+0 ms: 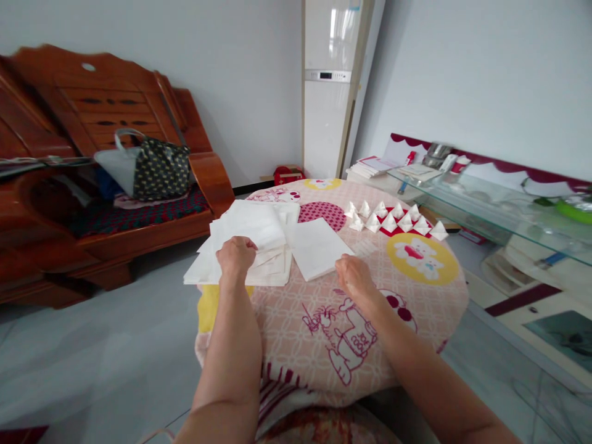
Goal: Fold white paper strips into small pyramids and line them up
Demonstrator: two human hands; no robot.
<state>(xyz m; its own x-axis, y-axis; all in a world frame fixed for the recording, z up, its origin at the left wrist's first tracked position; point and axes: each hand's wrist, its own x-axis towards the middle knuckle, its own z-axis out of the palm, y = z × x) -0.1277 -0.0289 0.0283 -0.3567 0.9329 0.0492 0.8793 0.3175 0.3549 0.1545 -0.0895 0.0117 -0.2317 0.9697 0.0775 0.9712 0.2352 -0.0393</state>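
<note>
**Left hand on the paper stack, right hand at the single sheet**

The left hand [237,256] sits curled on the near edge of the stack of white sheets [252,229], knuckles up, fingers tucked in among the loose top layers as if grasping them. The stack lies on the left of the round table [296,327], hanging partly over its edge. The right hand [354,275] rests loosely bent on the cloth, at the near corner of the single sheet [317,246], which lies flat just beside the stack.

By my reading, the job here is parting one sheet from the pile. It pays to pinch only the top layer, lift from a corner, and hold the rest down so the overhanging stack does not slide off. The single sheet wants to stay square and flat.

Now the blind spots. The left fingertips are hidden under the hand, so I cannot tell how many layers they hold. Whether the right hand pinches the corner or merely touches it is unclear. The row of folded triangles [398,221] at the far side is too small to read the folds. The lap and near table edge are cut off below.
</note>
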